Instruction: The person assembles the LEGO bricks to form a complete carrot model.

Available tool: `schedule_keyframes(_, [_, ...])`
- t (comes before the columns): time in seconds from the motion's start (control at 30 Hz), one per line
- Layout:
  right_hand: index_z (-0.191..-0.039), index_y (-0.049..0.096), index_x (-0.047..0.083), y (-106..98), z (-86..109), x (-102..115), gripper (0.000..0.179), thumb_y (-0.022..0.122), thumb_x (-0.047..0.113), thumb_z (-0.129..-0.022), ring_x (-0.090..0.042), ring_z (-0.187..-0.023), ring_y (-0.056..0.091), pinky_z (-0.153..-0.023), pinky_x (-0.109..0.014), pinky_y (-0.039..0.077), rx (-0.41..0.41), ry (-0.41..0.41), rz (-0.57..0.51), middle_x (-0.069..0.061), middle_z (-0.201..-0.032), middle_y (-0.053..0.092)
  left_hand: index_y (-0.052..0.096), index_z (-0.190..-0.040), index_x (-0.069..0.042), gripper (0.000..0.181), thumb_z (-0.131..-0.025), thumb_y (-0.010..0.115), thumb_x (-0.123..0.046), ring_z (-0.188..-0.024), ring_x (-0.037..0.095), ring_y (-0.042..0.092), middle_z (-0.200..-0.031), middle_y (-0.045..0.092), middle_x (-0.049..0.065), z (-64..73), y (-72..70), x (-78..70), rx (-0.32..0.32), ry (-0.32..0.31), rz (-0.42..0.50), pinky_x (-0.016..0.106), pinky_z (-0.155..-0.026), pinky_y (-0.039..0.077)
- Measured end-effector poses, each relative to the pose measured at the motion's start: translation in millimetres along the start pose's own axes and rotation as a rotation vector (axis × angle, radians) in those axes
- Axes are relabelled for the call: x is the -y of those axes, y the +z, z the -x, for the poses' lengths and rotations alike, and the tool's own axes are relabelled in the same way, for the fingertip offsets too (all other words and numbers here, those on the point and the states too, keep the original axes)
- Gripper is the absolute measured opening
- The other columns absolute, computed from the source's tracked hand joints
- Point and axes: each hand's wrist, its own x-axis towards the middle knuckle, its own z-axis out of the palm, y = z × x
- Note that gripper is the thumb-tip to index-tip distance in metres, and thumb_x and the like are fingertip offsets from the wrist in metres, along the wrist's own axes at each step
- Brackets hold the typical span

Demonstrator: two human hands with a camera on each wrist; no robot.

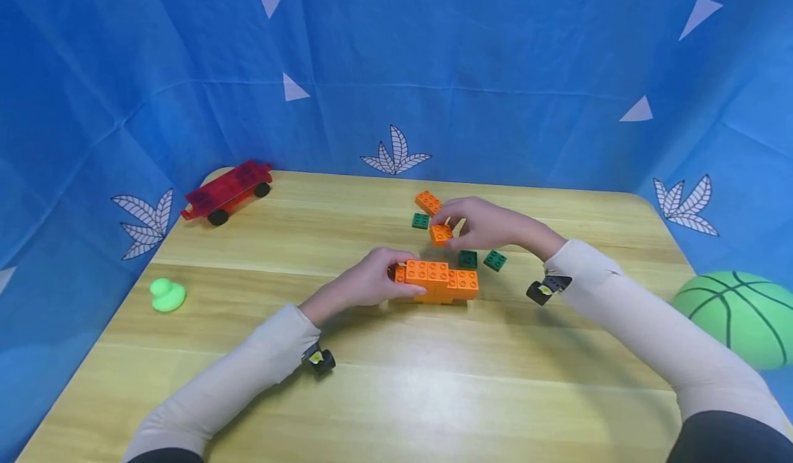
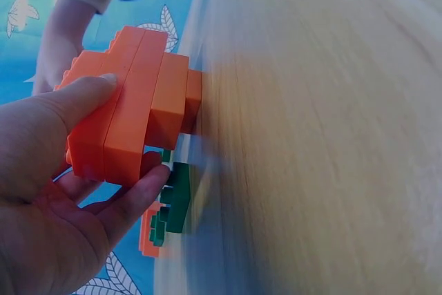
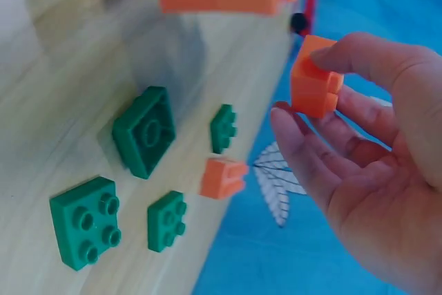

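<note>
Nearest me, on the wooden table (image 1: 396, 394), the left hand (image 1: 372, 278) is gripping the left end of a stepped orange build (image 1: 436, 283), its thumb lying along the near side; the studs are facing up, and I cannot tell whether the underside is touching the surface. Just beyond its right end, two green bricks are lying loose: one (image 1: 467, 259) is showing its hollow underside, the other (image 1: 495, 261) its studs. Farther back, the right hand (image 1: 477, 221) is pinching a small orange brick (image 1: 441, 234) above the table, studs up and apart from the build. Beyond that, another green brick (image 1: 420, 221) is resting near a loose orange brick (image 1: 427, 201). I'm reading this step as adding a piece to the build; the next move seems to be calling for steadying the left grip, bringing the held brick nearer, lining up its sockets over free studs and pressing straight down.
</note>
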Motion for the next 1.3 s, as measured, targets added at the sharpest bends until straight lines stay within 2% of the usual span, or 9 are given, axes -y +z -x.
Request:
schedule_keyframes(0.27, [-0.128,0.07,0.009,1.0,38.8,12.0,0.036,0.076,0.02,-0.094,-0.023,-0.109,0.066,-0.085,-0.033,0.062,-0.094,-0.031,-0.084,-0.008,-0.127,0.069,0.073,-0.121,-0.016,0.037,-0.088,0.083,-0.027,-0.085,0.012,0.067,-0.104,0.075,-0.004,-0.7,0.8,1.3,-0.005,-0.008,0.004,0.026,-0.075,0.06])
schedule_keyframes(0.5, [-0.123,0.072,0.012,10.8,55.9,19.9,0.033,0.078,0.018,-0.091,-0.015,-0.098,0.067,-0.079,-0.027,0.062,-0.1,-0.06,-0.106,-0.003,-0.12,0.072,0.073,-0.12,-0.015,0.034,-0.089,0.082,-0.024,-0.082,0.013,0.066,-0.104,0.074,-0.001,0.9,-1.3,-1.5,-0.008,-0.011,0.003,0.026,-0.072,0.06])
schedule_keyframes(0.67, [-0.122,0.073,0.01,19.9,61.7,19.4,0.032,0.078,0.017,-0.091,-0.013,-0.093,0.068,-0.078,-0.029,0.062,-0.099,-0.083,-0.073,-0.003,-0.116,0.072,0.073,-0.119,-0.014,0.033,-0.089,0.082,-0.023,-0.084,0.012,0.066,-0.106,0.074,0.0,1.3,0.0,-2.1,-0.003,-0.002,0.006,0.026,-0.073,0.06])
schedule_keyframes(0.87, [-0.123,0.074,0.011,30.8,63.8,18.6,0.032,0.078,0.019,-0.092,-0.019,-0.104,0.069,-0.083,-0.038,0.062,-0.108,-0.079,-0.061,-0.005,-0.121,0.074,0.073,-0.118,-0.014,0.032,-0.088,0.082,-0.022,-0.082,0.012,0.066,-0.104,0.074,-0.001,0.2,0.8,0.0,-0.005,0.012,0.001,0.025,-0.072,0.059])
schedule_keyframes(1.03, [-0.122,0.074,0.01,34.8,62.3,20.0,0.032,0.078,0.019,-0.092,-0.016,-0.097,0.07,-0.083,-0.041,0.062,-0.119,-0.088,-0.058,-0.004,-0.118,0.075,0.073,-0.119,-0.015,0.033,-0.088,0.082,-0.024,-0.085,0.012,0.066,-0.106,0.074,-0.001,0.4,0.5,0.4,-0.016,0.023,-0.03,0.025,-0.074,0.059])
schedule_keyframes(1.2, [-0.122,0.074,0.01,34.5,63.0,21.5,0.033,0.079,0.021,-0.091,-0.014,-0.096,0.071,-0.085,-0.039,0.062,-0.117,-0.076,-0.055,-0.004,-0.118,0.075,0.067,-0.134,-0.017,0.052,-0.087,0.083,-0.034,-0.1,0.011,0.067,-0.124,0.072,0.0,0.7,1.7,-0.9,-0.04,0.05,-0.082,0.027,-0.084,0.059])
schedule_keyframes(1.3, [-0.123,0.074,0.01,34.0,63.0,20.8,0.034,0.079,0.022,-0.092,-0.015,-0.097,0.072,-0.085,-0.038,0.062,-0.117,-0.07,-0.051,-0.004,-0.119,0.075,0.064,-0.138,-0.015,0.058,-0.087,0.083,-0.037,-0.109,0.011,0.067,-0.13,0.07,0.001,1.5,0.7,-3.5,-0.095,0.079,-0.075,0.03,-0.092,0.058])
